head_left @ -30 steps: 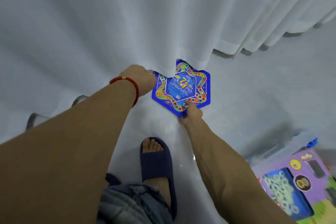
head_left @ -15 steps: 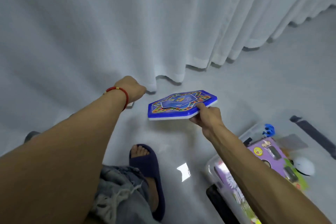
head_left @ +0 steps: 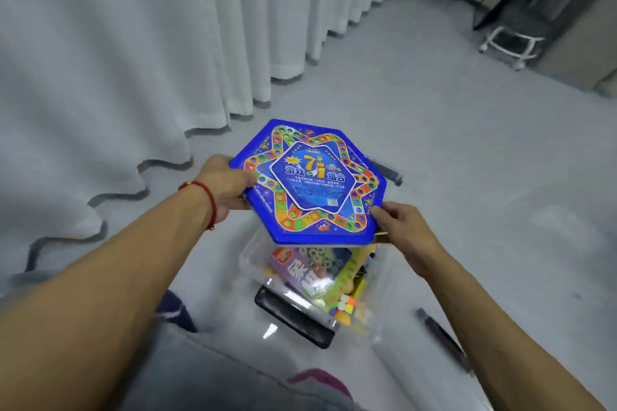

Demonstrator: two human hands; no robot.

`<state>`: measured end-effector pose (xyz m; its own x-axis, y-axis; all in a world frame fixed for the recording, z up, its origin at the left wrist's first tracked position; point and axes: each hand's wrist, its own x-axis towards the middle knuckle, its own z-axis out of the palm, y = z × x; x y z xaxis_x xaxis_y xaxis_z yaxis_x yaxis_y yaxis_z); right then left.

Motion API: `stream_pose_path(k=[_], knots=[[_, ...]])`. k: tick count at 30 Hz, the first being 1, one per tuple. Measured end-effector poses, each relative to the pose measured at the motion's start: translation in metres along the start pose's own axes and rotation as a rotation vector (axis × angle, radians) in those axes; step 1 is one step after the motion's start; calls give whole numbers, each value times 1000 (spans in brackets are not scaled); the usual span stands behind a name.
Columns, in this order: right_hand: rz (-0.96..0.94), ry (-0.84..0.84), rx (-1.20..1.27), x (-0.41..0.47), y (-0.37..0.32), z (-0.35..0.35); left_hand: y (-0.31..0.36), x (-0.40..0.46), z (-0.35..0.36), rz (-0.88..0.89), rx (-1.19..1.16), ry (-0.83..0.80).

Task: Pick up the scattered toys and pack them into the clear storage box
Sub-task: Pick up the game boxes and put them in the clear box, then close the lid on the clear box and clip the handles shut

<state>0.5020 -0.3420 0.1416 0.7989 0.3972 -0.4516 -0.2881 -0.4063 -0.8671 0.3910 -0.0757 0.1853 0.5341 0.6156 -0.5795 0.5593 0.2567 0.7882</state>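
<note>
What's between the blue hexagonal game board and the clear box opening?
No lid or obstacle shows. The blue hexagonal game board, held by the left hand and right hand, hovers over the clear storage box. Toys already inside, including a purple game box, will sit under it.

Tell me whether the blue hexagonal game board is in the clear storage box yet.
Not yet: both hands hold the blue hexagonal game board above the clear storage box.
</note>
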Motion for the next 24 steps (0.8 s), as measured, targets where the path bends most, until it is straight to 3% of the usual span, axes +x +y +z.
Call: stream_pose_path(k=[2,6,8,10,12,14,16,19,24], knots=[[-17,64,-89,-2,17,-24,-5,-4,25,18,-26,11],[5,317,9,-14,49,-80,-32,-3,63,65,40,35],[60,391,26,-21,75,-104,-47,6,74,102,155,-6],[144,429,-19,-23,113,-122,-64,15,81,185,485,-79],[238,423,-106,-21,154,-131,-80,18,83,290,903,-130],[317,337,-315,-17,200,-138,-89,14,87,363,1127,-172],[378,193,-512,-17,240,-139,-90,10,89,417,1218,-183],[443,27,-613,-21,289,-138,-92,3,89,415,1294,-292],[506,192,-761,-15,326,-131,-100,-13,97,472,1337,-365]])
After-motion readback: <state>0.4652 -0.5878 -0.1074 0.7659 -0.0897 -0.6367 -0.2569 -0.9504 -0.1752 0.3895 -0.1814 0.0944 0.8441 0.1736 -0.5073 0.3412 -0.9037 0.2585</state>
